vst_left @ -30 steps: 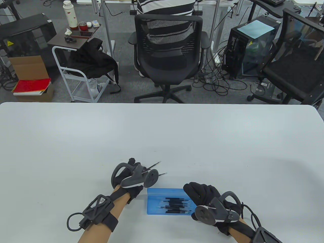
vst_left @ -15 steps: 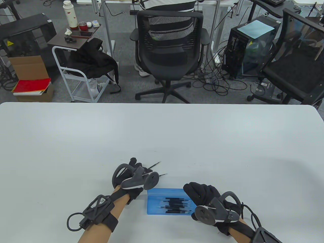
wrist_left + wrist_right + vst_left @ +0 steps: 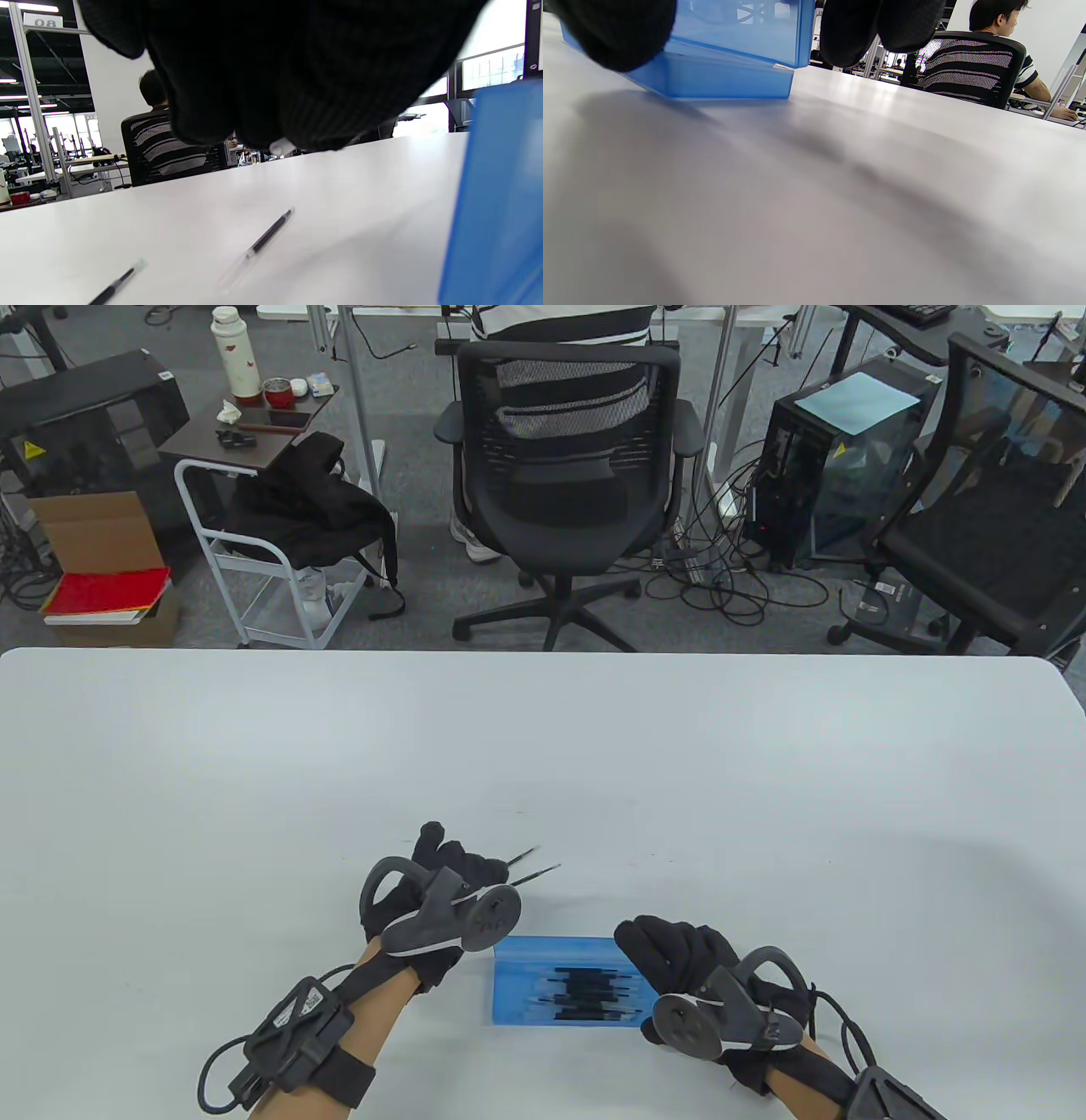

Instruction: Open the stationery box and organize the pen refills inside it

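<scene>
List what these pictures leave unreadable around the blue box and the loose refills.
- Left hand fingers: table view, under the tracker; left wrist view, a dark blur.
- Loose black pen refills: rear ends under that hand.
- Translucent blue plastic stationery box: refill count inside unclear; right end covered by right hand.

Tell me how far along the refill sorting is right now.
Done: the blue stationery box is open, with several refills inside. In hand: the right hand holds the box's right end; the left hand is over two loose refills on the table. Left: those two.
</scene>
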`<state>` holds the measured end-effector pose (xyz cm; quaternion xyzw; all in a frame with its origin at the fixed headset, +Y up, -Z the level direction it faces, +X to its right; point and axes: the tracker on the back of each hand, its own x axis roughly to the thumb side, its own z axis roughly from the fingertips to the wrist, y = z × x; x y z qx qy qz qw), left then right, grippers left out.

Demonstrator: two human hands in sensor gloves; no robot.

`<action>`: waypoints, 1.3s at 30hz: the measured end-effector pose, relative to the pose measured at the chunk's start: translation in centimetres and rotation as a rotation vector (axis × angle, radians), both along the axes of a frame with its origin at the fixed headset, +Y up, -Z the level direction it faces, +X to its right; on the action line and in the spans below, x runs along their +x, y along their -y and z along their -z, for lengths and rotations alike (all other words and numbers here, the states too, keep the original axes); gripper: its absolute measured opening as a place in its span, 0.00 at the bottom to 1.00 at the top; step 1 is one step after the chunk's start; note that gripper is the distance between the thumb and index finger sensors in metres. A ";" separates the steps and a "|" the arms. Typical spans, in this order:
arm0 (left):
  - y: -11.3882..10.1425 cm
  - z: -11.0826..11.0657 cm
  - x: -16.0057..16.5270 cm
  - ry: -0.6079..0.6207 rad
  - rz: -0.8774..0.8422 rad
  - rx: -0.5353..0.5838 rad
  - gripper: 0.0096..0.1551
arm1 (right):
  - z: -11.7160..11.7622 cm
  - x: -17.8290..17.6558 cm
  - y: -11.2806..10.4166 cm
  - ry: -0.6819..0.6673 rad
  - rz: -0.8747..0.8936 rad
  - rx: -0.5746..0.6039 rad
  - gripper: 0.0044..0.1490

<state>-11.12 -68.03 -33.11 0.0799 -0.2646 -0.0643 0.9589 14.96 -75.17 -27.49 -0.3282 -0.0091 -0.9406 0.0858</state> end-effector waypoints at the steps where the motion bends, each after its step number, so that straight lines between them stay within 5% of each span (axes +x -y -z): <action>1: -0.5 -0.6 0.1 0.010 -0.002 0.017 0.30 | 0.0 0.0 0.0 0.001 -0.001 0.000 0.75; 9: -3.2 -6.6 1.9 0.140 0.001 0.134 0.30 | 0.1 0.0 0.0 0.002 0.000 -0.001 0.75; 17: -1.7 -10.7 4.7 0.243 0.121 0.203 0.30 | 0.1 0.0 0.0 0.003 -0.004 0.003 0.75; 39: 5.2 -10.1 7.1 0.266 0.330 0.173 0.30 | 0.0 -0.1 0.0 0.002 -0.007 0.006 0.75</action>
